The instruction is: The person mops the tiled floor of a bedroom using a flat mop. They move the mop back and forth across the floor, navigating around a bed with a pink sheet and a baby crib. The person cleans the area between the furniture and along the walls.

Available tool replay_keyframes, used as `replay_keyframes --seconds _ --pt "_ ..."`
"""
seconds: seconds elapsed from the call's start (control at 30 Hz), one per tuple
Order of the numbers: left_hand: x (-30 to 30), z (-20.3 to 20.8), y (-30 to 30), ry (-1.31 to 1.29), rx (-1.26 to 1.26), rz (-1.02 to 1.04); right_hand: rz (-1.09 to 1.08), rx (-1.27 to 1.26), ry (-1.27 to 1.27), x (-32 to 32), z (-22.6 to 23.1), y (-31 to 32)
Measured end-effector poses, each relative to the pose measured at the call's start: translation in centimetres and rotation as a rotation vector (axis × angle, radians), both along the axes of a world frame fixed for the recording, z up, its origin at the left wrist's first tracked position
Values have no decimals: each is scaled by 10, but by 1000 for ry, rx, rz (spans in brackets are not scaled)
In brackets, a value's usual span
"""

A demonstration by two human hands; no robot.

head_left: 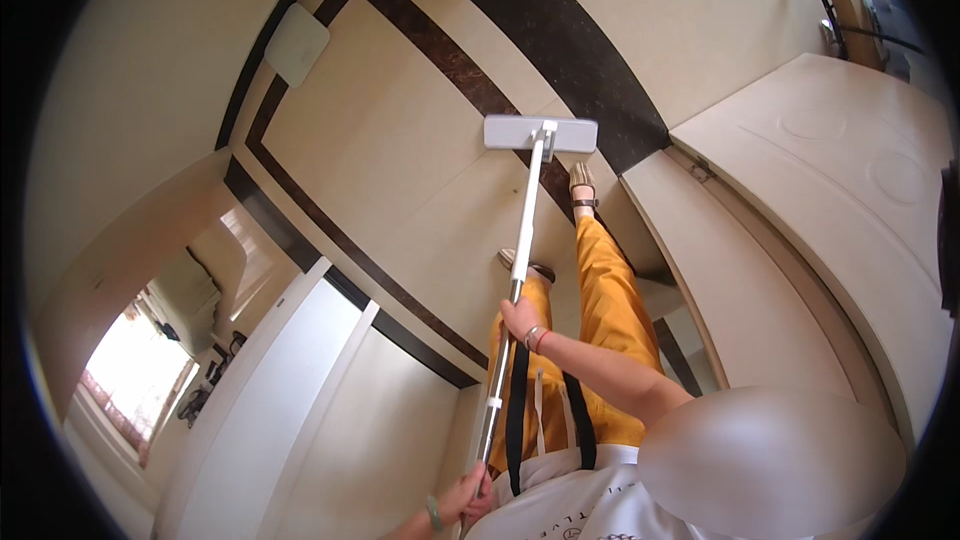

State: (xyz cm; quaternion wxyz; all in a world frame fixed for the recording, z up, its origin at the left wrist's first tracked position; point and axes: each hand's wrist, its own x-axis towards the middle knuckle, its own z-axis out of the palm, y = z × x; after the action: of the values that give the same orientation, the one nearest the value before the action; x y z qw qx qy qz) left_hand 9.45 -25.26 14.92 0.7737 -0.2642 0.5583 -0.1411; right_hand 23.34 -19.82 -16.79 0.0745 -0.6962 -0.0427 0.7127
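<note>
A flat mop [526, 215] runs from my lower body to the tiled floor, its pole part white and part shiny metal. Its pale rectangular head [512, 133] lies flat near my right foot, across a dark border strip. My right hand [519, 319], with a bracelet at the wrist, is wrapped round the pole about midway. Lower down, my left hand [464, 496] grips the pole's upper end close to my waist; a green band circles that wrist. Part of the grip there is hidden by the fingers.
My shod feet [583, 180] stand just behind the mop head. White door panels [835, 170] rise on the right. A flat white rounded square [297, 45] lies at the far left by the wall. A white cabinet-like panel [275, 390] and a bright window [135, 370] are at left.
</note>
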Motion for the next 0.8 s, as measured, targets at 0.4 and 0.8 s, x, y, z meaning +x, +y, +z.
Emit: replay_keyframes --seconds 0.4,0.8 --pt "139 -178 196 -184 328 -356 -257 164 -324 226 -96 232" --pt "-49 -90 7 62 194 -326 -423 96 -109 3 -55 21"
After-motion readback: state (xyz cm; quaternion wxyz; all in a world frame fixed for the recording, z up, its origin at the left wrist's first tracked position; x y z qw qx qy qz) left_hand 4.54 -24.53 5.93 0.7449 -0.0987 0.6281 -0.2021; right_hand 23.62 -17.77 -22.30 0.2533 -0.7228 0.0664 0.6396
